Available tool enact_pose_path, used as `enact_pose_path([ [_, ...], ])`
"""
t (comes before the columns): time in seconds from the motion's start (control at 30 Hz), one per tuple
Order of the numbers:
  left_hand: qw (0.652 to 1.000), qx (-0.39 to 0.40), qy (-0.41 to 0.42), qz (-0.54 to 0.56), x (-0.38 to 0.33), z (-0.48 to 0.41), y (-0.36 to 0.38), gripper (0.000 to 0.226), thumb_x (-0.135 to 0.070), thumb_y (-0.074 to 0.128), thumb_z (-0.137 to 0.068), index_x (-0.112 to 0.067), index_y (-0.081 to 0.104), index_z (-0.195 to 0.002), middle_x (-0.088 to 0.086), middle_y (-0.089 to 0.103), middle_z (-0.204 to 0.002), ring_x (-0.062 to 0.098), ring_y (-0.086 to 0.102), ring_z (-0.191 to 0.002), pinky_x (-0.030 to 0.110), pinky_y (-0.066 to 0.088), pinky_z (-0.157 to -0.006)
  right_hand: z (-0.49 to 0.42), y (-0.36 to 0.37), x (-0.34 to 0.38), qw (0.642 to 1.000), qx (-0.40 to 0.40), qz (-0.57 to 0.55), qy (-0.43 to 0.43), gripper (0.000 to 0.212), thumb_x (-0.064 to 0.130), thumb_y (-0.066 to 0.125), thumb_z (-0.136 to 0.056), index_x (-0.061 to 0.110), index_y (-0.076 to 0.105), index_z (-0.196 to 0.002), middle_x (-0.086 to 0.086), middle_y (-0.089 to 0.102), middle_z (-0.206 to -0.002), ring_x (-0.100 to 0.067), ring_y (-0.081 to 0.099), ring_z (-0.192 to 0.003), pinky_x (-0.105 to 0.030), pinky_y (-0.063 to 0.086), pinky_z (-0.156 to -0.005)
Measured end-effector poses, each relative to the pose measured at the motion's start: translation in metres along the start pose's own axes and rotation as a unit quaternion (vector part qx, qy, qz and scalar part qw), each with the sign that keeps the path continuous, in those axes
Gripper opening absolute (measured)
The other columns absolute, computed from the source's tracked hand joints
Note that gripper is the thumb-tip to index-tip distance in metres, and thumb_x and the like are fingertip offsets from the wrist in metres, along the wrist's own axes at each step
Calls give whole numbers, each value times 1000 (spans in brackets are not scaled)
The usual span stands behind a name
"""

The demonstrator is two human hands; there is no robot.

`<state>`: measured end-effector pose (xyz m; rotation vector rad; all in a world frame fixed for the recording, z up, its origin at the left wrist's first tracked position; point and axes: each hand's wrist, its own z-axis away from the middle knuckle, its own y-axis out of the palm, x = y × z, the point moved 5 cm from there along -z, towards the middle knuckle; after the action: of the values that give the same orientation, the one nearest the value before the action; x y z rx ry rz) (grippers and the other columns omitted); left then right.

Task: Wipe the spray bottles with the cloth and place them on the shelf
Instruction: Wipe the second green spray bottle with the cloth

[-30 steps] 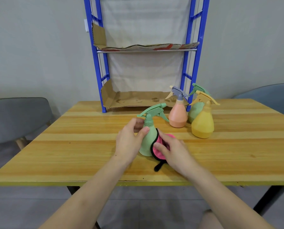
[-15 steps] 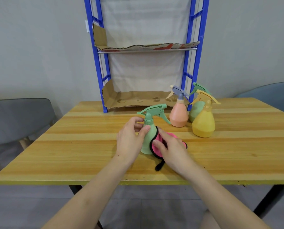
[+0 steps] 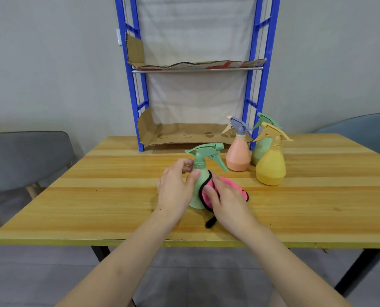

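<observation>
A light green spray bottle stands upright on the wooden table. My left hand grips its neck and left side. My right hand presses a pink cloth with a black edge against the bottle's right side. Further back on the right stand a peach bottle with a grey-blue trigger, a yellow bottle, and a second green bottle partly hidden behind the yellow one. The blue shelf at the table's far edge has two cardboard-lined levels with no bottles on them.
A grey chair stands at the left of the table and another chair at the back right. A grey wall is behind the shelf. The cloth's black loop lies on the table near my right wrist.
My right hand with the cloth has slid slightly along the green bottle's side. The left hand keeps its hold and the bottle stays in place.
</observation>
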<state>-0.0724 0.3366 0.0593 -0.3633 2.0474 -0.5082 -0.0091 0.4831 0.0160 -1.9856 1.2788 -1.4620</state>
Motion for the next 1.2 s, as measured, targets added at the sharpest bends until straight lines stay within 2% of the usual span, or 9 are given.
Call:
enact_pose_path([
  [0.17,1000,-2,6,31,2,-1,1,27,-52,61,-89,-39,62,-113,-19,71,-106,3,66,-106,50,51,-100,-2,-1,14,996,-11,-70,-49,61,28,50,-108,25,25,-164,10,33,-167,-5,27,-154,-13,18,-118],
  [0.27,1000,5,9,23,5,-5,2,23,-45,64,-94,-39,62,-116,-19,71,-106,6,66,-106,52,50,-100,-7,-1,15,997,4,-64,-48,61,31,48,-109,27,24,-165,10,38,-164,-8,36,-148,-16,27,-113],
  [0.43,1000,17,14,-13,7,-8,3,28,-49,60,-95,-40,61,-122,-20,70,-110,9,65,-112,52,49,-102,-8,-8,12,999,35,-34,-11,49,38,42,-110,25,39,-157,1,65,-127,-18,56,-113,-25,34,-85],
  [0.57,999,10,21,-26,9,-8,0,29,-39,63,-99,-37,65,-128,-19,61,-113,10,61,-115,53,47,-103,-1,-9,8,992,-11,-123,-27,24,24,56,-106,23,64,-129,27,62,-93,1,58,-91,-24,40,-77],
  [0.73,999,30,40,-9,10,-9,2,35,-34,60,-103,-31,66,-137,-17,59,-114,12,60,-114,53,47,-103,-5,-11,16,985,-35,-159,-54,41,15,60,-103,24,59,-144,28,64,-116,13,56,-110,-4,40,-93],
  [0.83,999,33,39,-14,11,-12,2,37,-35,60,-103,-28,65,-139,-15,60,-117,14,60,-116,52,47,-104,-12,-12,15,993,-5,-112,-30,23,27,54,-107,25,64,-127,25,61,-90,3,58,-89,-13,39,-73],
  [0.93,999,32,34,-16,9,-12,3,38,-36,61,-102,-28,64,-139,-14,62,-122,15,61,-116,52,47,-104,-17,-13,13,997,34,-76,0,24,39,46,-109,27,63,-120,13,61,-80,-14,55,-81,-33,38,-69],
  [1.07,1000,4,20,20,9,-1,-1,30,-39,65,-98,-40,64,-129,-21,66,-114,5,61,-108,51,49,-101,-13,-17,12,996,43,-75,-4,23,43,47,-108,39,63,-124,10,72,-91,-11,62,-87,-32,45,-73],
  [1.2,999,8,23,46,9,3,-3,24,-52,61,-92,-46,64,-115,-26,68,-112,3,62,-108,51,50,-100,-11,-16,13,986,23,-164,-25,49,32,59,-104,44,49,-151,17,73,-123,-4,65,-113,-24,51,-98],
])
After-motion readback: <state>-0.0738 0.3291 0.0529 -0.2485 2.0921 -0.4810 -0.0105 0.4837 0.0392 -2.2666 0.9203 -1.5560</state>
